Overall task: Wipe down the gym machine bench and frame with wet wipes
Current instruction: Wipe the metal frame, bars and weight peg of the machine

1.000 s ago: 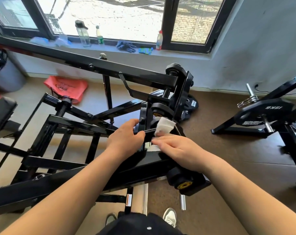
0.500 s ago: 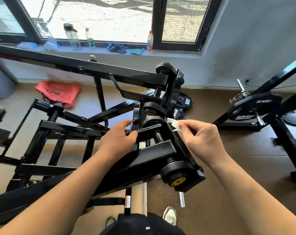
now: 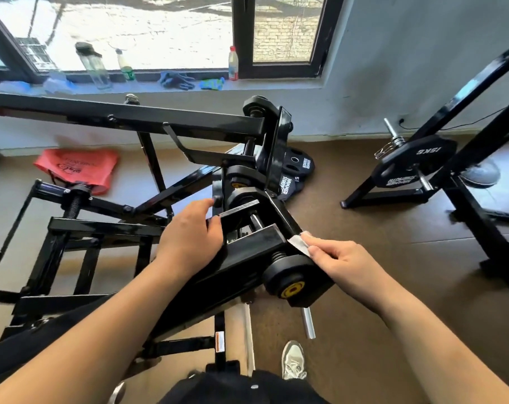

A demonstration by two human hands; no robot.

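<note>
**Wipe pinched at the frame's angled edge, other hand bracing**

Nearest you, below both forearms, your pale shoe [image 3: 293,360] stands on the brown floor. Just to its left a black upright carries a small white and orange label [image 3: 219,341].

Your right hand [image 3: 343,263] pinches a folded wet wipe [image 3: 298,243] between thumb and forefinger. The other fingers are curled in beneath. The wipe's free end lies against the slanted edge of the black frame [image 3: 256,243], right at your fingertips. Directly under that hand sits a round black end cap [image 3: 291,282] with a yellow centre, and a chrome peg [image 3: 308,322] sticks out below it towards you.

Your left hand [image 3: 189,237] is just across the frame from the right one. It grasps a flat bracket of the frame, with the thumb hooked over the bracket's edge and the index finger reaching towards a small black knob.

Beyond your hands the frame's long top beam runs away to the left. Past the pivot, black weight plates [image 3: 297,170] lie on the floor against the wall. Far to the left of your left hand a red bag [image 3: 78,167] lies on the floor. Well to the right of your right hand stands a second black rack [image 3: 466,205] with a 15KG plate [image 3: 419,161] on its peg.

Farthest off, the windowsill [image 3: 276,84] holds a clear bottle [image 3: 93,67], a small green-labelled bottle [image 3: 125,65], dark blue gloves [image 3: 176,80] and a red-capped bottle [image 3: 233,64].
</note>
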